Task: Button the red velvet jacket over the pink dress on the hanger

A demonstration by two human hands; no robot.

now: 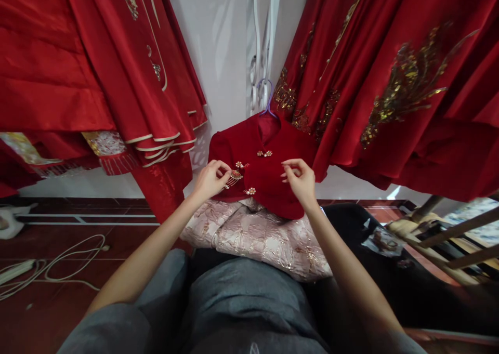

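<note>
A short-sleeved red jacket hangs on a purple hanger in front of me. Gold-and-pearl fasteners sit along its front: one at the collar, another lower down. At the jacket's left side, my left hand is closed, thumb and fingers pinching the edge of a fan-shaped ornament with hanging strands. My right hand is held over the jacket's other half, its thumb and index finger pinched together. Whatever lies between those fingertips is too small to make out.
Pink brocade fabric lies across my lap under the jacket. Red embroidered garments hang on both sides. A small plastic bag rests on a black surface at right, near a wooden frame. White cable coils on the floor.
</note>
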